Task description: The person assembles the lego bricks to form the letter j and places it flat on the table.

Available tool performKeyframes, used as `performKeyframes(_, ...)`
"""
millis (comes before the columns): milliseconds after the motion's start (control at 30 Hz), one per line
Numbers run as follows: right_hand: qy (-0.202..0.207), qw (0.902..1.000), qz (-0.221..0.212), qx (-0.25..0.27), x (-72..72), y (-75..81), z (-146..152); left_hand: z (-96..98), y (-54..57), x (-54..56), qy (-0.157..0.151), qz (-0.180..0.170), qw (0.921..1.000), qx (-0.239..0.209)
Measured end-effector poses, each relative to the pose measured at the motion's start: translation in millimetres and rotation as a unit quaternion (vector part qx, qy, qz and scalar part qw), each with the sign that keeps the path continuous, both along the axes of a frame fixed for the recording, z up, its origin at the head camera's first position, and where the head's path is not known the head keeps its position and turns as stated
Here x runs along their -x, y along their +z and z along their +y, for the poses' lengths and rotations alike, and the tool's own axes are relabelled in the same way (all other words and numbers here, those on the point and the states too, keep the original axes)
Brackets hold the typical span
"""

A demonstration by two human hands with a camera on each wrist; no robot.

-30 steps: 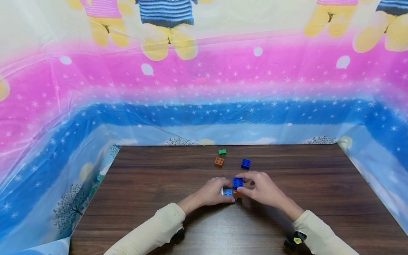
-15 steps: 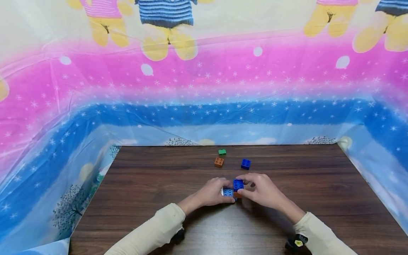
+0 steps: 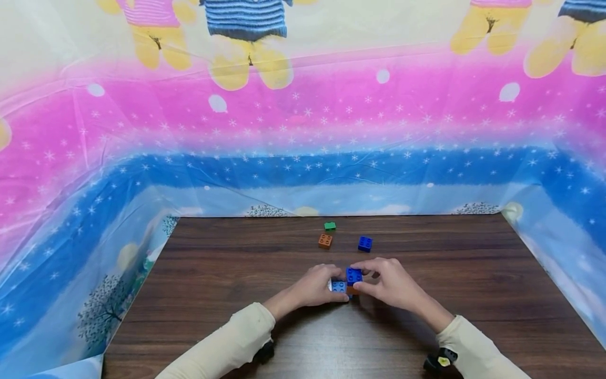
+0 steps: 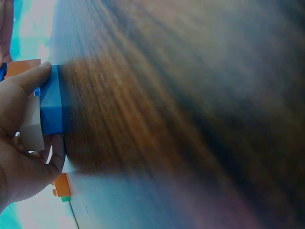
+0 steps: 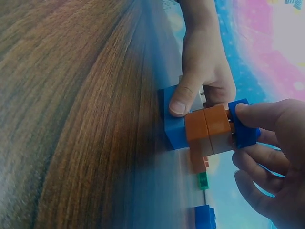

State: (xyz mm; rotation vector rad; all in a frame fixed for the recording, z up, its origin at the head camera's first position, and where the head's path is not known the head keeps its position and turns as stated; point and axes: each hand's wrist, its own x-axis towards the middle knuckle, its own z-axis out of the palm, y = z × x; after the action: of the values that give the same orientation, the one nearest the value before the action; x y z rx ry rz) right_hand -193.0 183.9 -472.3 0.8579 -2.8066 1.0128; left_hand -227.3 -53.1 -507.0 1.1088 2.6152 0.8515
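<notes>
Low on the wooden tabletop, my left hand grips a light blue toy building brick between thumb and fingers. A pale grey-white block sits on that brick, partly covered by the hand. Two orange bricks are stacked on the light blue one, on the side toward my right hand. My right hand pinches a dark blue brick over the top of this stack. In the right wrist view, orange studs show in a narrow gap beneath the dark blue brick, which leans slightly.
Beyond the hands lie a loose orange brick, a green brick and another dark blue brick. A printed cloth rises along the back and sides of the table.
The dark blue brick and my right hand have shifted slightly toward me and to the right, covering more of the orange bricks. My left hand keeps its place.
</notes>
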Motion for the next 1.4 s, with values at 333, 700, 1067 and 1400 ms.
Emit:
performKeyframes(333, 0.018, 0.9998, 0.007, -0.01, 3.7, 2.7, -1, -0.4, -0.3, 0.9, 0.004, -0.002, 1.0, 0.004)
performKeyframes(700, 0.022, 0.9987, -0.034, -0.032, 6.6, 9.7, -1, 0.8, 1.3, 0.7, 0.008, -0.012, 0.9998, 0.012)
performKeyframes(1067, 0.016, 0.9984, -0.041, -0.035, 8.5, 8.0, 0, 0.8, 2.7, 1.3, 0.006, -0.008, 0.9999, 0.009)
performKeyframes(1400, -0.014, 0.9984, -0.003, -0.055, 2.6, 6.3, -3, 0.4, 2.9, -0.5, 0.004, -0.006, 1.0, 0.006)
